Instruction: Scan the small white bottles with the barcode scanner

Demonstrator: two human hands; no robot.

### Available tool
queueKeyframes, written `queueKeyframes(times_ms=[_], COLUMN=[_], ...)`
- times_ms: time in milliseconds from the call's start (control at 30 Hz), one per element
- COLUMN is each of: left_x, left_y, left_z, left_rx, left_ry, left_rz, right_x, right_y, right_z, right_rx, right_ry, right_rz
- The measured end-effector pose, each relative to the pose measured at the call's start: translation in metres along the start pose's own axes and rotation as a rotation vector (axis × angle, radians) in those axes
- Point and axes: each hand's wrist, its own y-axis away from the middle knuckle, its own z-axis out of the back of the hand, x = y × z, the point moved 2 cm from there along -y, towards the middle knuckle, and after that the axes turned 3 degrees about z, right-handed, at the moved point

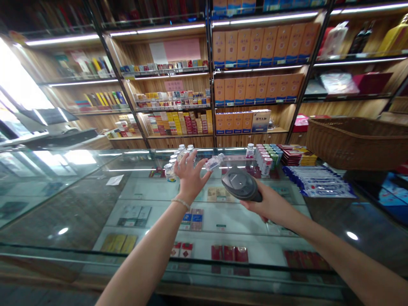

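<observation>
My left hand, with a bracelet at the wrist, is over the glass counter. Its thumb and index finger pinch a small clear bottle, which is tilted with its neck to the right; the other fingers are spread. Just behind this hand stand several similar small bottles with white caps, partly hidden by it. My right hand grips the handle of a dark grey barcode scanner. The scanner's head points toward the bottle, a short gap apart from it.
Cigarette packs lie under the glass countertop. To the right are small cylindrical containers, one more bottle, blue-and-white packets and a wicker basket. Shelves with orange boxes rise behind. A white paper lies left.
</observation>
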Motion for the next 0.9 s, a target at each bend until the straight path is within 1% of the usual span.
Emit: queueKeyframes(times_ms=[200, 267, 333, 400, 467, 600, 700, 800, 900], left_x=[-0.001, -0.001, -0.001, 0.0, 0.001, 0.001, 0.0, 0.0, 0.001], left_y=[-0.001, -0.001, -0.002, -0.002, -0.002, -0.003, -0.003, -0.004, -0.005], left_z=[0.001, 0.001, 0.001, 0.002, 0.002, 0.001, 0.0, 0.0, -0.002], left_rx=[-0.005, -0.007, -0.012, -0.016, -0.015, -0.009, -0.01, -0.015, -0.021], left_ry=[-0.014, -0.02, -0.019, -0.014, -0.011, -0.004, 0.008, 0.012, 0.015], left_rz=[0.004, 0.0, -0.009, -0.018, -0.018, -0.007, -0.005, -0.008, -0.013], right_x=[0.0, 0.002, 0.003, 0.003, 0.003, 0.004, 0.003, -0.006, -0.021], right_y=[-0.001, -0.002, -0.003, -0.004, -0.005, -0.003, 0.0, 0.002, 0.005], right_z=[0.0, 0.001, 0.003, 0.007, 0.01, 0.018, 0.023, 0.03, 0.04], right_rx=[0.002, -0.006, -0.024, -0.039, -0.042, -0.054, -0.072, -0.093, -0.123], right_ry=[0.014, 0.036, 0.091, 0.185, 0.315, 0.639, 0.832, 0.939, 0.97], right_rz=[-0.02, 0.001, 0.058, 0.127, 0.159, 0.117, 0.123, 0.134, 0.143])
